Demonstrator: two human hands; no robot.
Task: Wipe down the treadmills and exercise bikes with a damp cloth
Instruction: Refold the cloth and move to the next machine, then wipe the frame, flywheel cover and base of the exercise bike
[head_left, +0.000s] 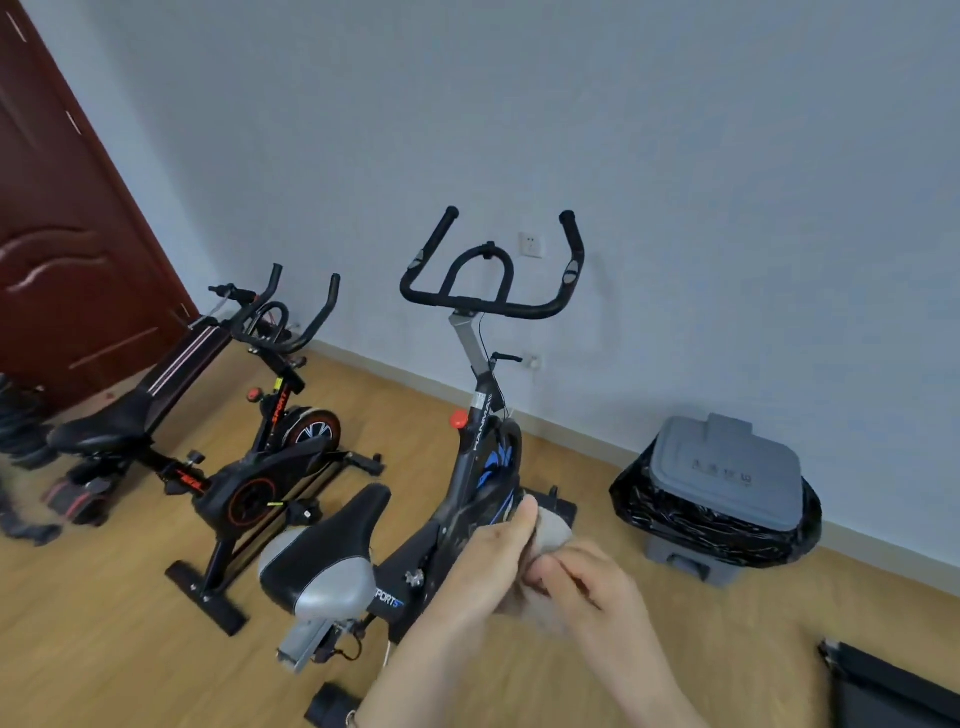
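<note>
A black exercise bike with blue wheel trim (483, 415) stands in the middle, its black and grey saddle (322, 561) toward me. A second black bike with red trim (260, 457) stands to its left. Both my hands meet in front of the blue bike's frame, holding a small beige cloth (553, 527) between them. My left hand (493, 561) grips the cloth with the thumb on top. My right hand (587, 582) pinches the cloth's near side with curled fingers. Most of the cloth is hidden by the hands.
A grey lidded bin lined with a black bag (722, 493) stands by the wall at right. A dark red door (67, 234) is at left. A black frame edge (893, 691) shows at the bottom right. Dark items (26, 426) lie far left on the wooden floor.
</note>
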